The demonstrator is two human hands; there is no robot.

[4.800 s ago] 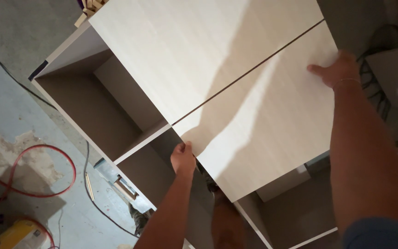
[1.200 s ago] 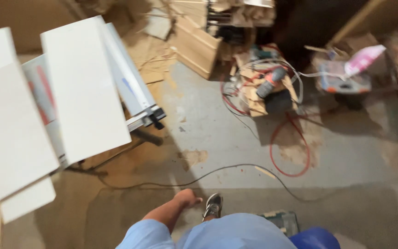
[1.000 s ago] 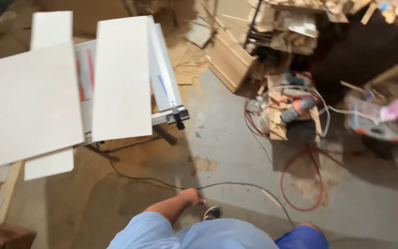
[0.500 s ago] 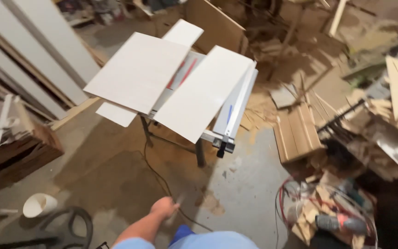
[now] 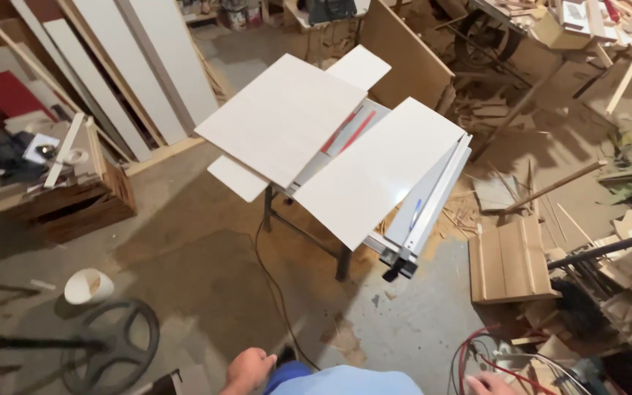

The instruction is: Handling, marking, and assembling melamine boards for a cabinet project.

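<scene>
Floor [image 5: 184, 256]: I see dusty concrete, scrap wood.
Table saw [image 5: 411, 219]: bears white panels [image 5: 287, 117].
Left hand [image 5: 249, 367]: loosely curled, empty.
Right hand [image 5: 488, 384]: grip unclear.

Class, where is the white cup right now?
In the head view, the white cup lies on the floor at lower left, just above the black wheel and below the wooden crate.

We see panels [image 5: 287, 117] on the saw table [image 5: 418, 212] at centre, boards [image 5: 133, 66] upper left, crate [image 5: 74, 197] left, bucket [image 5: 88, 285] lower left, scrap wood [image 5: 513, 260] right.
</scene>
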